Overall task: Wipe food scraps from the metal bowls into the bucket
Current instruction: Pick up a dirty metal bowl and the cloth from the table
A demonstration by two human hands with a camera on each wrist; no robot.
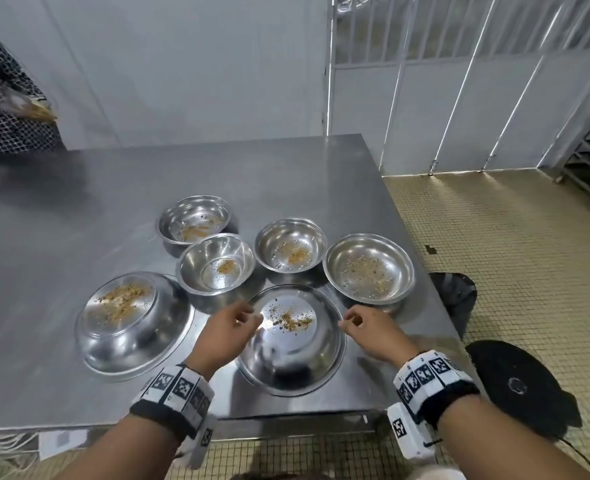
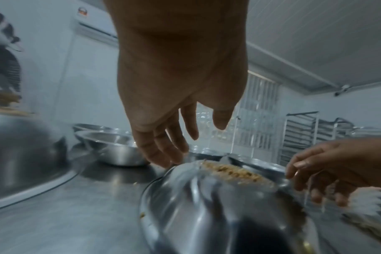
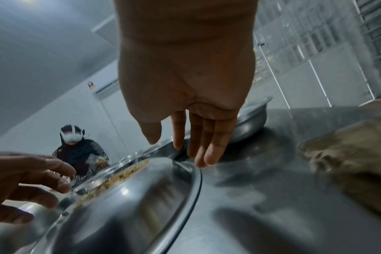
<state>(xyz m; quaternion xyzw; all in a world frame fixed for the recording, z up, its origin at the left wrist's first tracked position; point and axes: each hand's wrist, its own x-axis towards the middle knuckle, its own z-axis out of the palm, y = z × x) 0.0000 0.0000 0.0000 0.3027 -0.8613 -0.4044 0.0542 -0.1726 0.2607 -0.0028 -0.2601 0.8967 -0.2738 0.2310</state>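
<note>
Flanking upturned bowl (image 1: 288, 344), left hand (image 1: 229, 329) and right hand (image 1: 369, 329) loosely open, gripping nothing; tilting risks scraps (image 1: 290, 318) sliding onto table (image 1: 79, 237), missing bucket (image 1: 454, 296).

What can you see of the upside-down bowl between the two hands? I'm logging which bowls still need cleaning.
The upside-down bowl is shiny metal, round, with a wide flared rim lying flat on the steel table near its front edge. Its flat base faces up and carries a scatter of yellowish-brown food scraps, so it is not yet wiped. The left hand reaches over its left side and the right hand its right, fingers relaxed at the rim; whether they touch it is unclear.
</note>
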